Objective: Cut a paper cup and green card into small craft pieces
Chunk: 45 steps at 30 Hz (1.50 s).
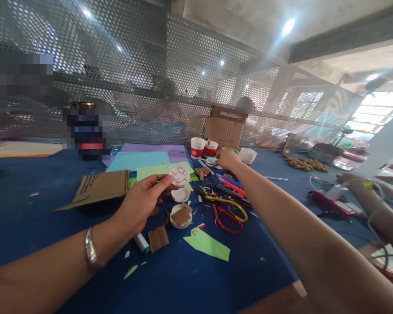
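Observation:
Between thumb and fingers, my left hand [150, 196] pinches a white paper cup bottom [179, 176] with red lines drawn on it. My right hand [228, 158] reaches out toward the paper cups, its fingers curled down at a small white round piece [211, 162] with teal and red marks. Its fingertips are partly hidden, so I cannot make out what they grip. Just below my left hand lie another cut cup bottom [180, 195] and one with cardboard pieces [181, 216] in it. A green paper cutout [207, 244] with a small red drawing lies nearer me.
Red-handled scissors [229, 220], yellow-handled scissors [240, 209] and several markers lie under my right forearm. Red-and-white paper cups [198, 147] stand at the back by a cardboard box [225, 126]. A cardboard piece [101, 187] is at left. Another person's hand [353, 185] is at right.

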Each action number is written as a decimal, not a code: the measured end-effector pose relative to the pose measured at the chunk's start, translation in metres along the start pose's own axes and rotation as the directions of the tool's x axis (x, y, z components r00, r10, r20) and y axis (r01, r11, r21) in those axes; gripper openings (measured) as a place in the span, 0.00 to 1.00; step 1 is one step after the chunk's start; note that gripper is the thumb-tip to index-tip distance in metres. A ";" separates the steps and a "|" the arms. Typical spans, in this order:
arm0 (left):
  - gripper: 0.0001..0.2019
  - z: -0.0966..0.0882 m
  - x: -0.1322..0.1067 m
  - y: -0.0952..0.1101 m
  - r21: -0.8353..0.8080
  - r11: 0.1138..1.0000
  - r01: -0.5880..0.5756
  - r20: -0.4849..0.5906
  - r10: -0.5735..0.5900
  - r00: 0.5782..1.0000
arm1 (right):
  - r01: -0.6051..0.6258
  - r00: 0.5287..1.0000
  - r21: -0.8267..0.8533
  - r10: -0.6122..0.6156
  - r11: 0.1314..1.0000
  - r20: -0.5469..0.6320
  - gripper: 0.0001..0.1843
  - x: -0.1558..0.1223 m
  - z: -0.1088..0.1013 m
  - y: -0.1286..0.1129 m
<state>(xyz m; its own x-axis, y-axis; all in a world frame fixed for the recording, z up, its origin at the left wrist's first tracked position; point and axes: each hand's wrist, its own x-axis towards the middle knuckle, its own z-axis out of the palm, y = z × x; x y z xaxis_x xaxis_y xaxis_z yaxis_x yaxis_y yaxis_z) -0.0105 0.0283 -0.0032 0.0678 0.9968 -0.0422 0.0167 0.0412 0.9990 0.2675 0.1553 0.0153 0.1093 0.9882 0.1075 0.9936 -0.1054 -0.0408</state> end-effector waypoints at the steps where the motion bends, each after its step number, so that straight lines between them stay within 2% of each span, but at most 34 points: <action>1: 0.18 0.000 0.000 0.000 0.004 1.000 0.004 -0.003 -0.004 1.000 | 0.006 1.000 -0.021 -0.006 1.000 0.006 0.18 0.003 0.002 -0.002; 14: 0.18 0.000 -0.002 0.003 0.054 0.997 0.050 0.018 -0.051 0.999 | 0.150 0.989 -0.143 -0.150 0.978 0.012 0.18 0.009 0.008 0.002; 21: 0.10 0.003 -0.006 0.008 0.064 0.998 -0.019 0.053 0.015 0.998 | 0.226 0.974 -0.093 -0.226 0.970 0.012 0.19 0.025 0.013 -0.004; 25: 0.08 0.001 -0.004 0.007 0.004 1.000 -0.030 0.081 0.029 0.996 | 0.248 0.967 -0.021 -0.249 0.969 -0.050 0.19 0.027 0.014 -0.005; 30: 0.08 0.000 -0.003 0.006 0.026 1.000 0.009 0.004 -0.010 1.000 | 0.342 0.924 0.119 -0.310 0.932 -0.225 0.20 0.008 0.007 -0.008; 33: 0.08 0.000 -0.002 0.005 0.039 0.999 -0.007 -0.017 0.007 1.000 | 0.431 0.885 0.208 -0.366 0.878 -0.289 0.29 -0.012 0.001 -0.008; 37: 0.12 0.000 -0.001 0.002 0.033 0.997 -0.064 0.002 0.063 0.998 | 0.504 0.855 0.296 -0.422 0.811 -0.301 0.26 -0.036 -0.004 -0.005; 40: 0.15 0.000 -0.001 0.002 0.025 0.997 -0.074 -0.006 0.075 0.997 | 0.521 0.851 0.338 -0.442 0.784 -0.284 0.23 -0.048 -0.004 -0.005; 45: 0.14 0.000 -0.005 0.002 0.044 0.995 -0.089 -0.011 0.090 0.996 | 0.470 0.877 0.324 -0.391 0.821 -0.280 0.24 -0.044 -0.006 -0.006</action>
<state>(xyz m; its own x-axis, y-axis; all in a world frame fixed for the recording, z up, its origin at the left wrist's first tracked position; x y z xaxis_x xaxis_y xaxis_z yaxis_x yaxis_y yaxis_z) -0.0106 0.0238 -0.0005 0.0585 0.9971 0.0479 0.0546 -0.0511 0.9972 0.2564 0.1116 0.0169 -0.2847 0.8762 0.3888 0.8579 0.4139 -0.3045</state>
